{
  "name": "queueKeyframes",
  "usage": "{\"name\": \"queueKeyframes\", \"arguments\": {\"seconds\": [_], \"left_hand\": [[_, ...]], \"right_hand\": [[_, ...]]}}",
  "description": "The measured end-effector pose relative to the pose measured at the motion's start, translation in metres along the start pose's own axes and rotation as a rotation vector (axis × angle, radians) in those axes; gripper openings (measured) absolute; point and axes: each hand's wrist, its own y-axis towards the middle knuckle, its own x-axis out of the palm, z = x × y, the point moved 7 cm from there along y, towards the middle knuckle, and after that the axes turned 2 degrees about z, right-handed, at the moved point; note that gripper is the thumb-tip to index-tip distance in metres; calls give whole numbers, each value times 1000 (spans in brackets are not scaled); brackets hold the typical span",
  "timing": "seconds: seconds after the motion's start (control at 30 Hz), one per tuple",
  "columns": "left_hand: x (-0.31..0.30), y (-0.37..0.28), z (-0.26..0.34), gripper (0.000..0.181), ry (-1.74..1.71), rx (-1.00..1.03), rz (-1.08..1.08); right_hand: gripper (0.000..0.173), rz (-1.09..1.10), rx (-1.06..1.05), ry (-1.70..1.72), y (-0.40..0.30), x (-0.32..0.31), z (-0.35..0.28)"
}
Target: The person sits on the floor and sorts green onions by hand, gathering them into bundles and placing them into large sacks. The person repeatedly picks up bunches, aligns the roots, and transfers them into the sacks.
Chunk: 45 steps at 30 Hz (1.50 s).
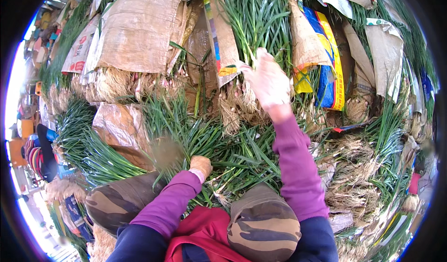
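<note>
My right hand (267, 78), in a pale glove and blurred, is over a bunch of rooted green plants with small bulbs (256, 21), probably young garlic, lying on an unrolled woven sack (225, 40). Its fingers touch or hover at the stems; which of these cannot be told. My left hand (201, 166), in a tan-palmed glove, is low between my knees at a heap of loose green leaves (241, 150). Its fingers are mostly hidden, so a grip cannot be made out. A loose plant with a pale bulb and roots (221, 196) lies by my right knee.
Sack-wrapped bundles (138, 35) stand at the upper left, roots towards me. A blue and yellow printed sack (328, 59) is right of my right hand. Root clumps (352, 178) pile up at the right, and more green leaves (104, 160) lie at the left beside a brown plastic sheet (120, 125).
</note>
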Motion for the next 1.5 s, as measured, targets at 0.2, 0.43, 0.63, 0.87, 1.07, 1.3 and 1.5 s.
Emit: {"name": "queueKeyframes", "arguments": {"seconds": [0.2, 0.43, 0.63, 0.87, 1.07, 1.3, 1.5], "left_hand": [[-11, 19, 12, 26, -141, 22, 74], [-18, 13, 12, 31, -48, 49, -59], [-85, 9, 6, 33, -55, 247, -64], [-238, -55, 87, 24, -914, 645, 663], [-182, -25, 95, 23, -2015, 457, -119], [-148, 9, 105, 28, -2189, 385, -248], [-161, 9, 114, 31, -2237, 687, -456]], "right_hand": [[22, -203, -115, -315, 70, 65, 81], [21, 13, 309, 956, 15, -64, 225], [26, 11, 446, 925, -53, -45, 211], [20, 100, 24, 653, -149, -47, 67], [34, -427, 328, 646, -210, 43, 88], [49, -389, 453, 662, -154, 81, 72], [26, 113, 659, 1125, -150, 81, 157]]}}
